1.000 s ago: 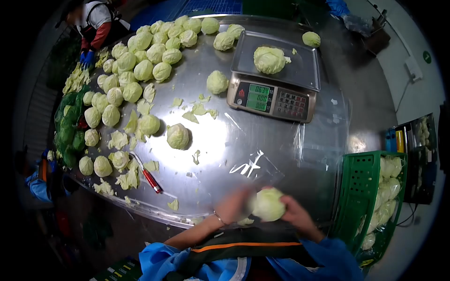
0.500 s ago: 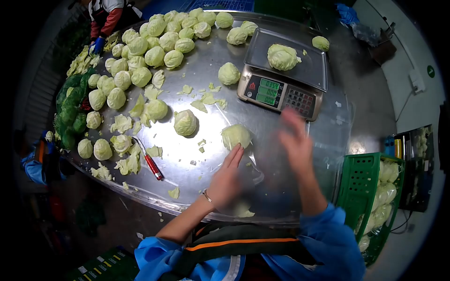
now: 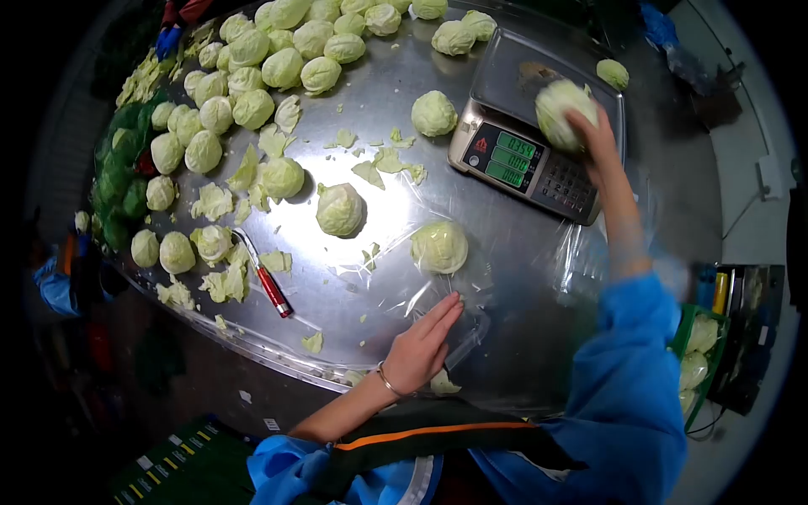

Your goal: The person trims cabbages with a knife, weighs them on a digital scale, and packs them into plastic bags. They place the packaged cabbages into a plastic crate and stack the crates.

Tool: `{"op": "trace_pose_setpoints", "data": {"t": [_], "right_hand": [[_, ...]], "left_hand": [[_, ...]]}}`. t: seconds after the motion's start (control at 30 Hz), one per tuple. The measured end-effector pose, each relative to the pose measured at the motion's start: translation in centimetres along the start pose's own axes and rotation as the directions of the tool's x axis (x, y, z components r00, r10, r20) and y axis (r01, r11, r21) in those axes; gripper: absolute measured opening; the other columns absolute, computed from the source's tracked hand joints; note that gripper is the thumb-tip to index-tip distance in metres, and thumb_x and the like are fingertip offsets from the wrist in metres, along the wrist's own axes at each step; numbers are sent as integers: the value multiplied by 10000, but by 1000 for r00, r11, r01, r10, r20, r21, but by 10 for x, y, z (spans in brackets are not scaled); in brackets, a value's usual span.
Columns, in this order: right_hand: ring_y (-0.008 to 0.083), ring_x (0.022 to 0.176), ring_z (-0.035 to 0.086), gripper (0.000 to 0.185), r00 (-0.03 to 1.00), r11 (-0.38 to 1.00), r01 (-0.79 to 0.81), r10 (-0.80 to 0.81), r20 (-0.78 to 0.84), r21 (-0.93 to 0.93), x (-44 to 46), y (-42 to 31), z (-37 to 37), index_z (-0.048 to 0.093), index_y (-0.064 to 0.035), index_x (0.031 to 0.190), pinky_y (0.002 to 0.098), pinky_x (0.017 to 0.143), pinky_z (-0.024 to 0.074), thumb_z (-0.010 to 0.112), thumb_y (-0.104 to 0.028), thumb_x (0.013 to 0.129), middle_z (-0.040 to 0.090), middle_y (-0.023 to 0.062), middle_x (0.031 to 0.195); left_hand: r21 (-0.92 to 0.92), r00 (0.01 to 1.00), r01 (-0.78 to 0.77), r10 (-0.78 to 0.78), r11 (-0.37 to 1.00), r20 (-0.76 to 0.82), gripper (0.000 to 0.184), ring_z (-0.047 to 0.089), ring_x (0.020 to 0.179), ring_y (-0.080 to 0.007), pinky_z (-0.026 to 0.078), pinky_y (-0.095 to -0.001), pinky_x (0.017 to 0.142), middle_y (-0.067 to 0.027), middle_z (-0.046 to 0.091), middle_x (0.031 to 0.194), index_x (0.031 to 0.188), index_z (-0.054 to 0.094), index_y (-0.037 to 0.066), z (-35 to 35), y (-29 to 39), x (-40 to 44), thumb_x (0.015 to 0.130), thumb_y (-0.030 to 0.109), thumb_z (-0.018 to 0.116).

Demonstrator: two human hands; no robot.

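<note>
My right hand [image 3: 596, 139] grips a pale green cabbage [image 3: 557, 114] over the scale [image 3: 522, 168]; the cabbage is slightly blurred. I cannot tell whether it still touches the scale's metal pan [image 3: 498, 69]. My left hand [image 3: 421, 347] has its fingers stretched out, the tips on clear plastic film [image 3: 423, 296] at the table. Just beyond those fingertips sits a cabbage in clear plastic [image 3: 439, 247]. A bare cabbage [image 3: 340, 209] stands to its left.
Many cabbages [image 3: 282, 67] crowd the metal table's [image 3: 370, 295] far left, beside loose leaves and a green net bag [image 3: 118, 185]. A red-handled curved knife [image 3: 271, 290] lies at left. A green crate [image 3: 699, 362] with wrapped cabbages stands at right. Another person's blue-gloved hand [image 3: 168, 40] shows far left.
My right hand has moved right and away from me, from in front of the scale to the cabbage on it. My left hand has drawn back from the wrapped cabbage. The view has shifted.
</note>
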State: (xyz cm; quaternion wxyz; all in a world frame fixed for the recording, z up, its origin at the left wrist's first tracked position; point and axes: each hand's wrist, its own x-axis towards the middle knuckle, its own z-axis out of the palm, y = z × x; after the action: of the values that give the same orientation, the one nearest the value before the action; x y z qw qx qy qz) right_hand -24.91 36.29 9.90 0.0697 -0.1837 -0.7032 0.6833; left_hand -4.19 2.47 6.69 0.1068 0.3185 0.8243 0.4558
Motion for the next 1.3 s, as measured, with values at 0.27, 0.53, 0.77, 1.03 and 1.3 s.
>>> {"op": "trace_pose_setpoints", "data": {"t": [0.27,0.53,0.77,1.03,1.3], "right_hand": [[442,1270,304,892,692,339,-722,324,645,603,-334,104,13,226,-159,1410,680,972,279,690,-468,714,264,158,1427],[311,1357,176,671,952,887,-240,137,272,395,-366,92,96,174,-92,1429,457,1088,159,530,-195,869,216,138,1456],[334,1290,297,761,994,958,-100,86,-64,-267,-309,152,120,214,-32,1408,452,1036,252,645,-264,826,299,214,1394],[175,886,547,534,750,715,-660,642,158,228,-289,142,128,414,-92,1227,386,696,526,629,-387,837,515,75,1015],[120,618,513,330,833,841,-537,541,120,-67,-245,156,137,509,-65,888,287,487,478,584,-385,861,499,22,709]], "left_hand": [[-61,977,-1,14,998,212,851,414,1199,-387,501,-354,808,-154,146,1481,1417,157,36,-3,2,4,667,-115,529],[173,981,-18,-16,985,194,796,469,1162,-350,494,-368,809,-138,158,1485,1407,198,19,-6,5,-36,680,-113,492],[271,976,78,-18,959,-216,763,500,1122,-345,483,-341,845,-200,261,1431,1381,241,-11,18,-12,-62,684,-74,545],[-481,679,512,-678,711,-280,557,609,610,-273,477,-353,619,-127,596,624,1383,209,-10,69,-67,-100,938,262,404],[-189,696,372,-408,909,-591,250,607,639,-213,462,-334,586,-130,604,705,1083,576,-5,19,-98,-59,893,153,534]]}}
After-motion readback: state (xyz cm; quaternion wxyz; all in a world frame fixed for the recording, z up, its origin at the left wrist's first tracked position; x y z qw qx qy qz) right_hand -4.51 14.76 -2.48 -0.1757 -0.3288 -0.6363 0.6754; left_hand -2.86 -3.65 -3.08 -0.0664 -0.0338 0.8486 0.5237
